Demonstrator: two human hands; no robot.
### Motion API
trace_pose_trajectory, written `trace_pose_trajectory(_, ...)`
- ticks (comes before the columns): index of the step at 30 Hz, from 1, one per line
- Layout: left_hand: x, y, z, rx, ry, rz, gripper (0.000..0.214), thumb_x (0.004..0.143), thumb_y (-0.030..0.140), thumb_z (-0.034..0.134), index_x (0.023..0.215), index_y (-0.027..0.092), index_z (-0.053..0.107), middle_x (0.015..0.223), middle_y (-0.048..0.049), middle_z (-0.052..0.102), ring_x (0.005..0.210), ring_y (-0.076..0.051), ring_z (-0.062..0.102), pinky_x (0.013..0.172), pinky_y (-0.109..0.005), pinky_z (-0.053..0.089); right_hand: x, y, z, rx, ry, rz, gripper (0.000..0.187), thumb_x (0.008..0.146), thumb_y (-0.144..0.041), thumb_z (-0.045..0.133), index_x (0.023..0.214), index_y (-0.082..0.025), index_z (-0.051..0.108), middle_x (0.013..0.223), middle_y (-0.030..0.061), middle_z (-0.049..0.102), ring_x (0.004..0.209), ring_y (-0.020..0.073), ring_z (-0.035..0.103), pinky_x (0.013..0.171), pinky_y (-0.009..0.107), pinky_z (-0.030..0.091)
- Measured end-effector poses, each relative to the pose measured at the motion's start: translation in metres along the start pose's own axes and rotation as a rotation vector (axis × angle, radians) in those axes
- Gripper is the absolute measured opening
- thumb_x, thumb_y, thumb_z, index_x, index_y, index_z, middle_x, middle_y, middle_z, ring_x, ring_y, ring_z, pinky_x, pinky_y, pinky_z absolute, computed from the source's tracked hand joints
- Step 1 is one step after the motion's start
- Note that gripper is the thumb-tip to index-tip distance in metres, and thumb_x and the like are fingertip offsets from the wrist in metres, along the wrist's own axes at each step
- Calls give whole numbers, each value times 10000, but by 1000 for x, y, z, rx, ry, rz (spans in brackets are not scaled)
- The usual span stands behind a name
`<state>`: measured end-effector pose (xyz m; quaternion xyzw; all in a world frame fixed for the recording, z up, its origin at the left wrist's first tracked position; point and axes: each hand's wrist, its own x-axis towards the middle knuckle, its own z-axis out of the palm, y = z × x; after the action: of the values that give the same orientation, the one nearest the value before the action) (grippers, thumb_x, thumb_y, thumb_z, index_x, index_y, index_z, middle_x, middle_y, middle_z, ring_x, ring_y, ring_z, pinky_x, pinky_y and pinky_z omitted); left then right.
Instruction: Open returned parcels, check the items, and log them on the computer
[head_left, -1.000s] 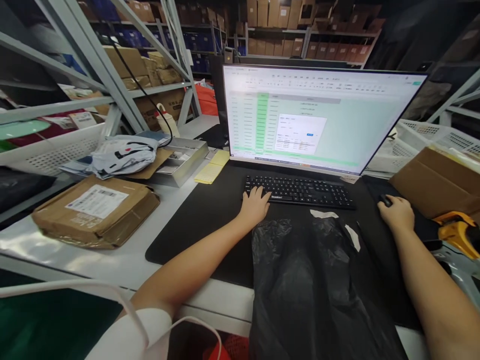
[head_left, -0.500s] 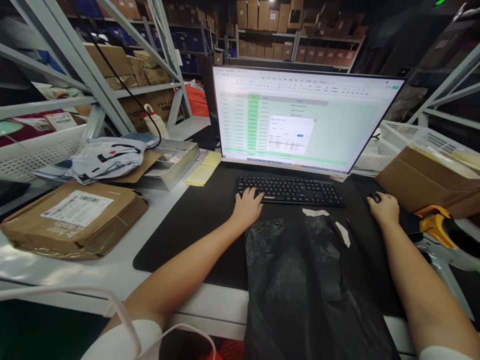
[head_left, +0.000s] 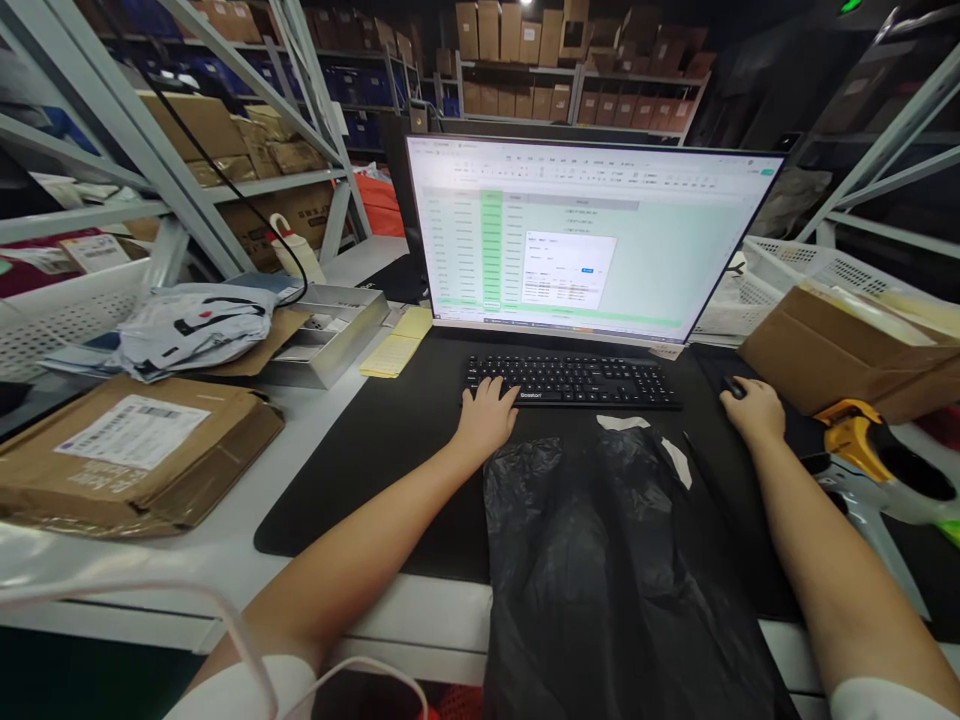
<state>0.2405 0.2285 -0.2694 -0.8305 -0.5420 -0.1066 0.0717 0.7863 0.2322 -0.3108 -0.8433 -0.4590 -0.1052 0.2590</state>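
Observation:
My left hand (head_left: 486, 418) rests with spread fingers on the left end of a black keyboard (head_left: 585, 380). At the right, my right hand (head_left: 757, 410) is curled over a dark computer mouse (head_left: 733, 387), mostly hidden under the palm. Behind the keyboard stands a wide monitor (head_left: 660, 260) with a spreadsheet and a small dialog window on its screen; the text is too small to read. A black plastic bag (head_left: 600, 560) lies between my forearms and hangs over the table's front edge. Keyboard, mouse and bag lie on a black desk mat (head_left: 360, 480).
On the left lie a labelled cardboard parcel (head_left: 225, 440), a white plastic-wrapped packet (head_left: 199, 330), an open grey box (head_left: 337, 340) and yellow sticky notes (head_left: 397, 345). A cardboard box (head_left: 840, 350) and a yellow-grey handheld scanner (head_left: 851, 435) stand right, near a white basket (head_left: 802, 258).
The view has shifted slightly, so everything sits a little further left. Both hands keep their places on the keyboard and the mouse; the screen looks the same.

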Motion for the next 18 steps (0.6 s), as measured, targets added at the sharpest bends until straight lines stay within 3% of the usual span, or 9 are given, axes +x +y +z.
trace_pose_trajectory(4, 0, 1, -1, -6, -8, -7, 479, 1038, 337, 473, 1504, 252, 541, 1591, -152, 474, 1477, -360, 408, 1120, -640, 431, 2, 0, 2, 2, -1, -9, 518, 878, -405, 579, 1321, -173, 716, 1398, 150, 613, 1255, 308, 581, 1111, 409, 436)
trace_pose_trajectory(11, 0, 1, -2, -9, -19, -11, 479, 1040, 334, 474, 1509, 255, 535, 1593, -150, 472, 1485, -363, 400, 1121, -645, 429, 8, 5, 6, 12, 34, 11, 627, 891, -466, 589, 1376, -76, 663, 1413, 243, 568, 1318, 348, 524, 1159, 474, 375)
trace_pose_trajectory(18, 0, -1, 3, 1, 15, 1, 473, 1031, 323, 481, 1491, 247, 559, 1580, -158, 484, 1472, -363, 416, 1120, -625, 436, 9, 7, 8, 40, 45, -16, 623, 872, -448, 561, 1331, -41, 671, 1366, 252, 582, 1287, 341, 521, 1143, 457, 384)
